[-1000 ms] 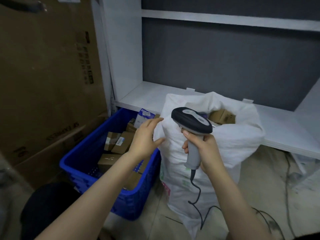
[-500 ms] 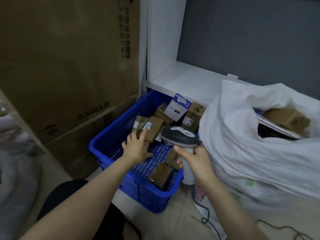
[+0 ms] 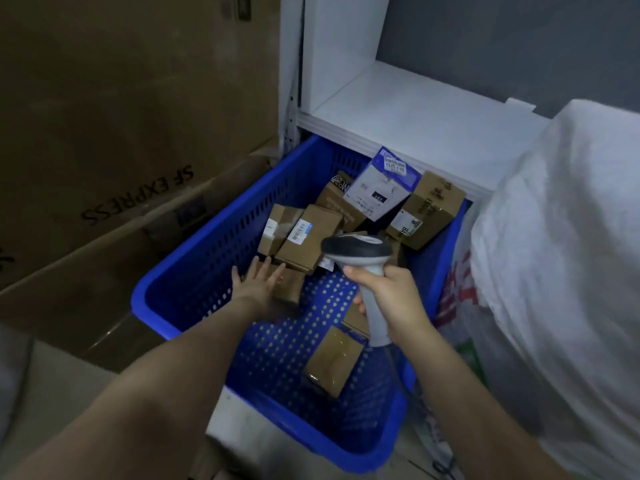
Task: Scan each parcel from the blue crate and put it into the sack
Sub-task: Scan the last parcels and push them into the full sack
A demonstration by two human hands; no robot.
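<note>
The blue crate (image 3: 194, 268) sits on the floor with several small brown cardboard parcels and one white-and-blue packet (image 3: 381, 183) in it. My left hand (image 3: 258, 282) reaches into the crate with fingers straight, its fingertips on a small brown parcel (image 3: 289, 284). My right hand (image 3: 394, 299) grips the grey handle of the barcode scanner (image 3: 356, 249), held over the crate's middle. Another brown parcel (image 3: 334, 360) lies near the crate's front. The white sack (image 3: 561, 258) stands at the right, against the crate.
A large brown carton (image 3: 114, 140) printed "SF EXPRESS" stands left of the crate. Behind the crate runs a low white shelf (image 3: 408, 109) with a grey wall above it. The scanner's cable hangs down by the sack.
My left hand has gone from beside the sack down into the crate onto a parcel. The scanner followed over the crate, and my view swung left and down.
</note>
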